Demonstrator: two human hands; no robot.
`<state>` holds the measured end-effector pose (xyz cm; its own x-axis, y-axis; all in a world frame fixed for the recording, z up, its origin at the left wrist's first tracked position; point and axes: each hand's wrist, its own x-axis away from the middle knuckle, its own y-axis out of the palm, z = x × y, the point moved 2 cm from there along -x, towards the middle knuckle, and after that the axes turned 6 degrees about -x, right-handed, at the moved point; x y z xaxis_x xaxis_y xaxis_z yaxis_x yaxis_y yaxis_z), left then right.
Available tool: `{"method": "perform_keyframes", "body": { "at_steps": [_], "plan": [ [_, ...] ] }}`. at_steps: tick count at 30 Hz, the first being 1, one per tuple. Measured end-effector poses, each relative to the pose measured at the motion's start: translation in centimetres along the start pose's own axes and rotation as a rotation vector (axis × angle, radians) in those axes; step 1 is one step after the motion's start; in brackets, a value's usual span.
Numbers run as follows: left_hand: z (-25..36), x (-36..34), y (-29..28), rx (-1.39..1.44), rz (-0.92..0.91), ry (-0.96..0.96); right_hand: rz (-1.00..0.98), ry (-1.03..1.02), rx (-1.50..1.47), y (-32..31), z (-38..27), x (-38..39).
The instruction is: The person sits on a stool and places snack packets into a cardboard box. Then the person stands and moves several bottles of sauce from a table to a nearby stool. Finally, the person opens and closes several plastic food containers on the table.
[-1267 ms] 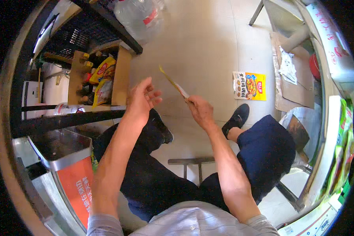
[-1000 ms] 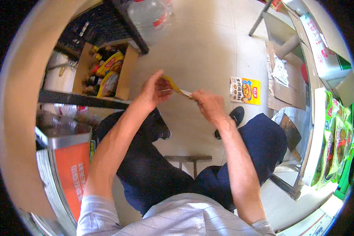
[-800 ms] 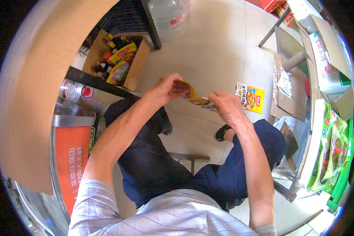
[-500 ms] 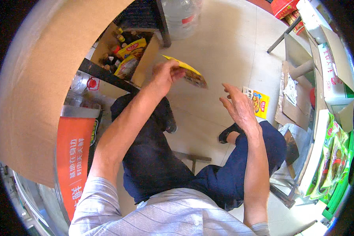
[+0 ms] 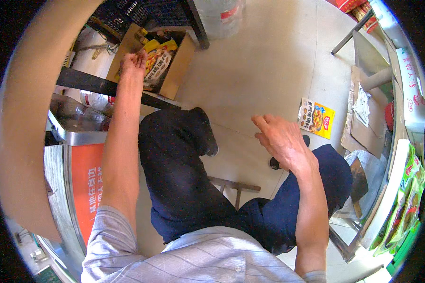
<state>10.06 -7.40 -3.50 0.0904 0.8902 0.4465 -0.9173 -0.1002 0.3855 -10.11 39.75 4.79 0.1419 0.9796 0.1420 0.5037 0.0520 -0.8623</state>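
Observation:
My left hand (image 5: 133,66) reaches into the open cardboard box (image 5: 179,73) at upper left, its fingers closed at the edge of a yellow seasoning packet (image 5: 156,66); the fingertips are partly hard to make out. The box holds other yellow packets and dark bottles, mostly behind that packet. My right hand (image 5: 281,139) hangs open in mid-air over the floor, fingers apart and holding nothing. A second flat yellow packet (image 5: 321,118) lies on the tiled floor just beyond my right hand.
A black frame bar (image 5: 89,85) crosses before the box. A metal-topped orange bin (image 5: 85,188) stands at left beside tan cardboard (image 5: 26,141). A clear plastic jug (image 5: 222,19) is at top. Flattened cardboard (image 5: 368,134), white boxes (image 5: 408,89) and green packets (image 5: 406,198) line the right.
My left hand has carried the yellow packet up and left into the box. My right hand let go of it about half a second ago and has sunk a little lower.

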Motion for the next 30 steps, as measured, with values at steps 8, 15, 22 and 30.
{"method": "perform_keyframes", "body": {
  "at_steps": [8,15,22,30],
  "plan": [
    [-2.2,-6.6,-4.2,-0.103,0.112,0.156,0.0,-0.048,-0.014,0.4,-0.5,0.3],
    [-1.3,-7.4,-2.2,-0.127,0.093,0.191,-0.062,-0.015,0.01,1.1,-0.6,0.1],
    [-5.1,-6.1,-4.9,-0.103,0.266,0.019,-0.045,-0.061,0.028,1.0,-1.0,-0.1],
    [-7.3,-6.9,-6.3,-0.092,0.268,-0.014,-0.108,-0.013,0.041,1.2,-0.9,-0.3]
  ]
}}
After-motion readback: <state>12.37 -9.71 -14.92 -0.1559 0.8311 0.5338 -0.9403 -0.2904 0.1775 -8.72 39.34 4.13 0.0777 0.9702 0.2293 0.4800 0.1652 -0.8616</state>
